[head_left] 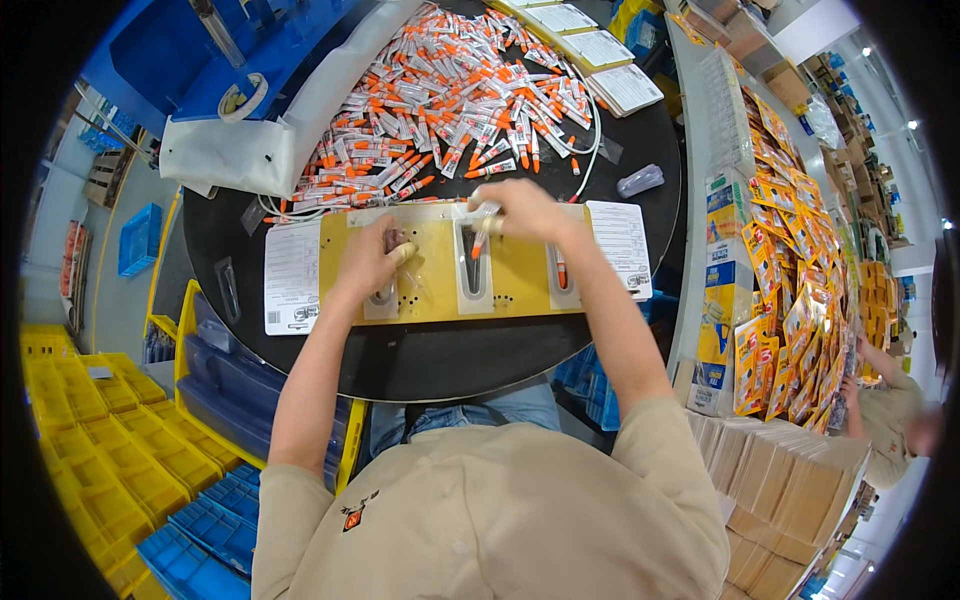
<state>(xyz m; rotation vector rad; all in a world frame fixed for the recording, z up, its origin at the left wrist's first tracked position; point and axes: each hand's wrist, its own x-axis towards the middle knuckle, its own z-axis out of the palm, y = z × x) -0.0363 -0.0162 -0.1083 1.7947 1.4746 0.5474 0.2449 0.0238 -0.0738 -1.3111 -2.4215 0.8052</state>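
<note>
A yellow board (430, 308) with three pale-framed slots lies across printed white cards (292, 275) on the black round table. My left hand (372, 258) is at the left slot, its fingers curled together; what they hold is unclear, though clear plastic (428, 278) shows beside them. Over the top of the middle slot (473, 282), my right hand (525, 212) is closed on a small white tube with an orange cap (479, 240), cap pointing down; motion blurs this hand. Another orange-capped tube (561, 270) sits in the right slot. Pale covers sit on some fingertips.
A big heap of orange-capped tubes (440, 100) covers the table's far side, bordered by a white cable (597, 130). Clear plastic blisters (640, 180) lie right. Yellow bins (110, 430) stand left; orange packaged cards (785, 270) fill the right side, where another person (890, 410) stands.
</note>
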